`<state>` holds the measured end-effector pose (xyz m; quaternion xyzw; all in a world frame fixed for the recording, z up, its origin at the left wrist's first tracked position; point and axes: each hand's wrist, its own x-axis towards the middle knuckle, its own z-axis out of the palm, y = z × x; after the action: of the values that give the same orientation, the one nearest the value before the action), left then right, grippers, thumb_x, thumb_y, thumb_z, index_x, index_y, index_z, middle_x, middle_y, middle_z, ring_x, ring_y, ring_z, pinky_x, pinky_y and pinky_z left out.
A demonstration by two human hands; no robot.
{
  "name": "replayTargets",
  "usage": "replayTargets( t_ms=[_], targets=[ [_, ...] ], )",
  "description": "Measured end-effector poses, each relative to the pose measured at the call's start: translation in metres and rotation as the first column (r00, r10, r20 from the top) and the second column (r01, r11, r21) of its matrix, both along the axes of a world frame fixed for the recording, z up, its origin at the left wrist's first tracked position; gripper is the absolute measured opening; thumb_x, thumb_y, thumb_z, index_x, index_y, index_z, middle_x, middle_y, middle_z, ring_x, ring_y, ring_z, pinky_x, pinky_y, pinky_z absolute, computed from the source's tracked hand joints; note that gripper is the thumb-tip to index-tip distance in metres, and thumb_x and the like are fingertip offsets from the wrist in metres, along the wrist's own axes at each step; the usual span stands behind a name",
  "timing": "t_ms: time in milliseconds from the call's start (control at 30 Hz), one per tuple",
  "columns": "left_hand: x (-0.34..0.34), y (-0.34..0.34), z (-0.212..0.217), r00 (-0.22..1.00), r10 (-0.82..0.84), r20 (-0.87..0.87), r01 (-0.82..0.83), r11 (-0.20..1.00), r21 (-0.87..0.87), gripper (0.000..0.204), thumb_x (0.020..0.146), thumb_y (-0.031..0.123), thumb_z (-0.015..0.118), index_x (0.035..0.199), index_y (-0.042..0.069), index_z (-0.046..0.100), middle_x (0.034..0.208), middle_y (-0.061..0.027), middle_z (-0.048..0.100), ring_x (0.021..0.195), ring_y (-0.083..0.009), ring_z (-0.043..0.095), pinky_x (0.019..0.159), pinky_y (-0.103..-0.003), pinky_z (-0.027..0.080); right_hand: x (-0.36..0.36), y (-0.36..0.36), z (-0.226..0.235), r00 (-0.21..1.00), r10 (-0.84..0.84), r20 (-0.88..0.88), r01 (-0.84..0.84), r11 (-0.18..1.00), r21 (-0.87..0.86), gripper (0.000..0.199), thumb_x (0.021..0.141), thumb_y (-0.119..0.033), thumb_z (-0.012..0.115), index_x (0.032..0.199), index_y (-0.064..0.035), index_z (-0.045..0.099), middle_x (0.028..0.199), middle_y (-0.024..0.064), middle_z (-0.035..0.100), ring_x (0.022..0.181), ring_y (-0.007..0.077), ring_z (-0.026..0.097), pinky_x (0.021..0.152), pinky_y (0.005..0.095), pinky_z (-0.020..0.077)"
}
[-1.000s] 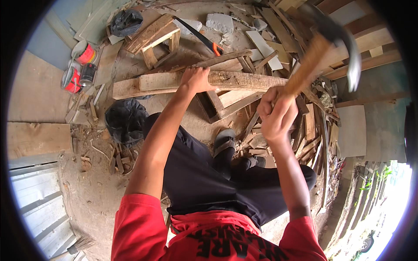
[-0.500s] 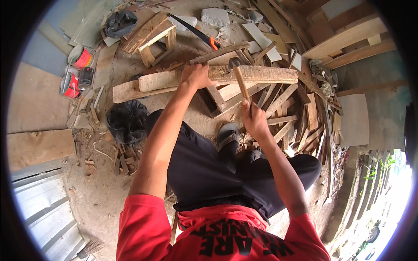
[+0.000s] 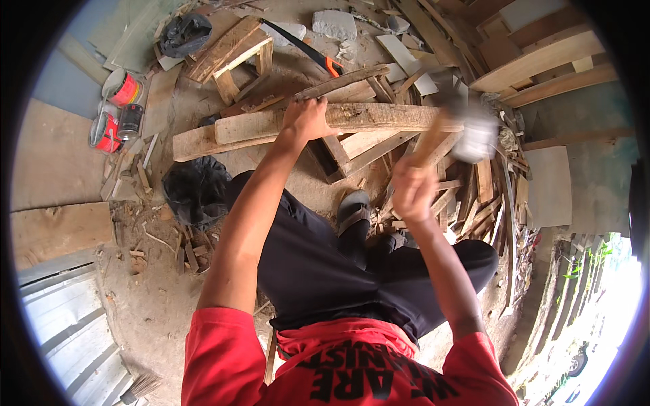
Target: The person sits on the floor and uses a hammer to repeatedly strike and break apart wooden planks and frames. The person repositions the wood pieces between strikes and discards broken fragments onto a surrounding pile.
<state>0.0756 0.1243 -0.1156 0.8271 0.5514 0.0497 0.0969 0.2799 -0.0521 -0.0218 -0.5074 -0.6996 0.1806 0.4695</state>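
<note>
Dusty brown floor [image 3: 149, 318], strewn with wood scraps, spreads under the work; directions follow a clock face laid over the view, twelve being farthest from the body. At twelve o'clock the left hand [image 3: 308, 120] clasps a thick beam [image 3: 379, 116], fingers over its far edge and thumb on the near side. At three, the right hand [image 3: 414, 189] is wrapped round the handle of a hammer [image 3: 430, 141], whose blurred head is toward two o'clock, by the beam's right end; whether it touches the wood cannot be told. Hammering at the beam looks to be the step in hand, one hand steadying while the other strikes. The next move seems to call for a firm left hold, well clear of the hammer's path, and a well-aimed blow. Outward from there, a plank [image 3: 193, 143] juts past the beam's left end toward ten o'clock. A scrap pile [image 3: 485, 181] spreads at three, a black bag [image 3: 196, 193] lies at nine, red cans [image 3: 103, 133] are at ten, a wooden frame [image 3: 227, 47] is at eleven, and an orange-handled saw [image 3: 301, 46] lies beyond the beam at twelve.
</note>
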Motion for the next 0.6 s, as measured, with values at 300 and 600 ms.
replayTargets(
  t_ms=[300,600],
  targets=[
    [-0.005,-0.009,0.003,0.997,0.033,0.071,-0.030,0.999,-0.043,0.090,0.065,0.063,0.080,0.130,0.003,0.062,0.112,-0.0219,0.071,0.110,-0.0356,0.067,0.102,-0.047,0.049,-0.015,-0.029,0.000,0.968,-0.208,0.140,0.250,0.855,-0.454,0.047,0.106,-0.038,0.046,0.089,0.0047,0.054,0.062,0.0239,0.057,0.062,0.0473,0.062,0.053,0.0477,0.0445],
    [0.003,-0.001,-0.010,0.998,-0.012,0.056,0.008,0.997,0.079,0.093,0.064,0.065,0.079,0.132,0.004,0.060,0.113,-0.0216,0.071,0.111,-0.0346,0.067,0.099,-0.047,0.051,0.009,-0.003,-0.064,0.940,-0.117,0.321,0.234,0.905,-0.355,0.045,0.106,-0.035,0.047,0.088,0.0060,0.054,0.062,0.0300,0.059,0.061,0.0509,0.063,0.052,0.0531,0.0466]
  ],
)
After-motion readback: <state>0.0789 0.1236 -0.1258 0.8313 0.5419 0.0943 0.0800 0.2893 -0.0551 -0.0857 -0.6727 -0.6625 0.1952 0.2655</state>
